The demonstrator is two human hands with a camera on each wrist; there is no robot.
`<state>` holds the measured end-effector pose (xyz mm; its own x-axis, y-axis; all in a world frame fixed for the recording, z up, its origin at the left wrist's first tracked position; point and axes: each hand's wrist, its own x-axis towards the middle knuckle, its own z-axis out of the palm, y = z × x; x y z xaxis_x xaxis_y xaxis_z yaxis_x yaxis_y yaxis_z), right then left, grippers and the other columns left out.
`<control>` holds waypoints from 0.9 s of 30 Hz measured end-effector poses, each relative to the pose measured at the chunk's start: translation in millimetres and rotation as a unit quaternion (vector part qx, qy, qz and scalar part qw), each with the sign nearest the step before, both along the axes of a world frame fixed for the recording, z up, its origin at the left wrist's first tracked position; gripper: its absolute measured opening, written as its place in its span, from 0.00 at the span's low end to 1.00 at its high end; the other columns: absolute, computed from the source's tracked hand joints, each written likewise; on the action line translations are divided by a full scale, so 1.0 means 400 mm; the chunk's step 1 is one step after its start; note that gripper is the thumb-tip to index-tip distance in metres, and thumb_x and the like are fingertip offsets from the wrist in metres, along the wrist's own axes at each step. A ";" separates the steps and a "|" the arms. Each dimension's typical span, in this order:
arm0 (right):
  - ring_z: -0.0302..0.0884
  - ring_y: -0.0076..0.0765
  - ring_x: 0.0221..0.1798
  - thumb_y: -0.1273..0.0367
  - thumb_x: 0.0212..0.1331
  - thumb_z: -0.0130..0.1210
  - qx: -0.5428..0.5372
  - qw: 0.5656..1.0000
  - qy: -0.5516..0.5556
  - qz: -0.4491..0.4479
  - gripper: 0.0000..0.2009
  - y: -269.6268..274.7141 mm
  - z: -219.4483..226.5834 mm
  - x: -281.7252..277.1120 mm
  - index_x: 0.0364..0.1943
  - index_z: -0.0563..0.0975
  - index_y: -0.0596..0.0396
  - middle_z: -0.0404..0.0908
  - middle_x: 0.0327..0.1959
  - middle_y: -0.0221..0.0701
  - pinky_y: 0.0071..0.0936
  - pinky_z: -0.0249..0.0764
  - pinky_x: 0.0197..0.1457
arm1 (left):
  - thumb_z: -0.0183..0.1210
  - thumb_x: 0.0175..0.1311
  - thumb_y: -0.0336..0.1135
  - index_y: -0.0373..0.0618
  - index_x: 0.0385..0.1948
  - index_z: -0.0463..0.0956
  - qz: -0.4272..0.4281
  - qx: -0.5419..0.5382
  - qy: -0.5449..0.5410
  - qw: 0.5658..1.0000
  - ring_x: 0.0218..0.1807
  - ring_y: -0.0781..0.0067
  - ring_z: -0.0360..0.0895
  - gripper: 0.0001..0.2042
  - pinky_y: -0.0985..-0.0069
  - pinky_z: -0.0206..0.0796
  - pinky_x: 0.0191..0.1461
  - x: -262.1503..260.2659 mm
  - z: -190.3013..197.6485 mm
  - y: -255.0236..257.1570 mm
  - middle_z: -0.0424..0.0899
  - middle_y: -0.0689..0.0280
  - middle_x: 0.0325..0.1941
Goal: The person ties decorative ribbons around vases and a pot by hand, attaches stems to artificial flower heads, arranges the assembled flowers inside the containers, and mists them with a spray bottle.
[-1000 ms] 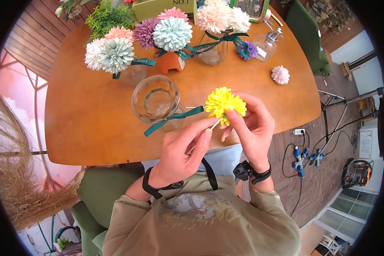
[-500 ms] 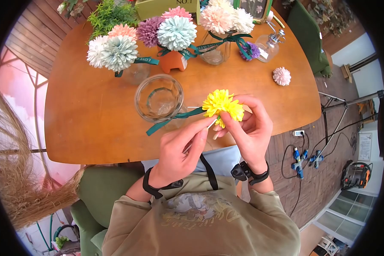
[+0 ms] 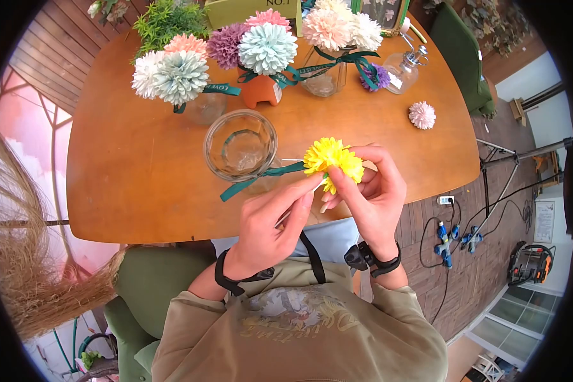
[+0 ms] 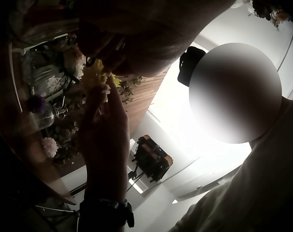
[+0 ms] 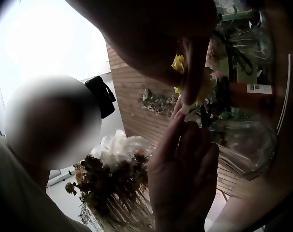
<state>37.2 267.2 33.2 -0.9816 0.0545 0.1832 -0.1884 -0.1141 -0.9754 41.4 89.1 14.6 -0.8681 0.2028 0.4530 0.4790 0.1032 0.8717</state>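
Observation:
A yellow flower (image 3: 328,156) is held at the table's near edge, its head in the fingers of the right hand (image 3: 379,197). The left hand (image 3: 267,223) pinches a thin white stem just under the flower head, fingertips close to the right thumb. In the left wrist view the yellow flower (image 4: 94,77) shows dimly between both hands; the right wrist view shows it (image 5: 202,92) partly behind fingers. Left of the flower stands a glass jar (image 3: 240,148) with a dark green ribbon (image 3: 239,189) at its side.
On the wooden table (image 3: 127,184), at the back, are a pale blue flower (image 3: 267,49), a grey-green flower (image 3: 181,77), an orange pot (image 3: 261,93) and a glass bottle (image 3: 401,73). A pink flower head (image 3: 422,115) lies at the right. A green chair (image 3: 162,280) stands lower left.
The yellow flower and both hands have shifted slightly left, and the flower head has tilted between the fingers. The table items appear slightly further right in the head view.

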 end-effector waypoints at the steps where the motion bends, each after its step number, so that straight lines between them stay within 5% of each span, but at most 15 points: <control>1: 0.89 0.31 0.36 0.84 0.63 0.62 0.000 1.000 0.000 0.000 0.15 -0.001 -0.001 -0.001 0.52 0.73 0.65 0.83 0.48 0.40 0.22 0.88 0.34 | 0.59 0.70 0.20 0.38 0.57 0.82 0.001 0.001 -0.007 1.000 0.26 0.76 0.79 0.15 0.77 0.68 0.30 0.002 0.000 0.000 0.88 0.57 0.37; 13: 0.88 0.31 0.43 0.86 0.62 0.61 0.022 0.999 0.047 -0.011 0.15 0.003 -0.008 -0.004 0.52 0.77 0.67 0.76 0.49 0.38 0.21 0.91 0.37 | 0.57 0.70 0.20 0.37 0.56 0.81 0.002 -0.047 0.016 0.999 0.21 0.72 0.75 0.15 0.74 0.64 0.26 0.004 0.012 0.001 0.83 0.60 0.28; 16: 0.86 0.30 0.42 0.85 0.56 0.65 0.102 0.987 0.119 -0.030 0.17 0.024 -0.017 -0.006 0.51 0.81 0.64 0.77 0.45 0.38 0.21 0.88 0.36 | 0.58 0.69 0.20 0.36 0.51 0.82 0.004 -0.045 0.025 0.999 0.21 0.71 0.75 0.11 0.73 0.64 0.25 0.002 0.001 0.002 0.81 0.60 0.25; 18: 0.82 0.29 0.38 0.83 0.49 0.68 0.273 0.929 0.248 -0.020 0.19 0.051 -0.018 -0.005 0.48 0.86 0.58 0.78 0.39 0.36 0.23 0.83 0.33 | 0.59 0.69 0.20 0.35 0.48 0.82 0.010 -0.041 0.035 0.998 0.20 0.71 0.75 0.09 0.73 0.64 0.25 0.004 0.000 0.000 0.80 0.61 0.24; 21: 0.79 0.31 0.34 0.80 0.43 0.70 0.323 0.901 0.290 -0.006 0.21 0.048 -0.005 0.007 0.47 0.88 0.54 0.77 0.36 0.34 0.25 0.78 0.34 | 0.60 0.68 0.21 0.35 0.42 0.80 0.007 -0.027 -0.023 0.999 0.19 0.70 0.75 0.05 0.72 0.63 0.24 0.016 0.001 -0.008 0.78 0.61 0.22; 26: 0.78 0.34 0.35 0.77 0.41 0.70 0.298 0.911 0.285 0.019 0.22 0.044 0.010 0.006 0.47 0.89 0.52 0.77 0.37 0.34 0.26 0.75 0.37 | 0.62 0.68 0.23 0.35 0.45 0.79 0.006 -0.022 0.052 0.998 0.18 0.72 0.73 0.07 0.73 0.61 0.23 0.015 -0.027 -0.017 0.77 0.64 0.21; 27: 0.78 0.35 0.37 0.78 0.42 0.69 0.327 0.886 0.328 -0.025 0.21 0.052 0.028 -0.010 0.47 0.89 0.53 0.78 0.39 0.35 0.26 0.77 0.39 | 0.62 0.68 0.23 0.35 0.45 0.79 0.007 -0.022 0.053 0.998 0.18 0.72 0.73 0.07 0.73 0.61 0.23 0.015 -0.024 -0.012 0.77 0.64 0.21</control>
<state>33.1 288.0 44.4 -0.6523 -0.2325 0.7215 -0.7272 0.4603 -0.5092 47.6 84.1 4.9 -0.8188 0.2127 0.5332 0.5662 0.1466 0.8111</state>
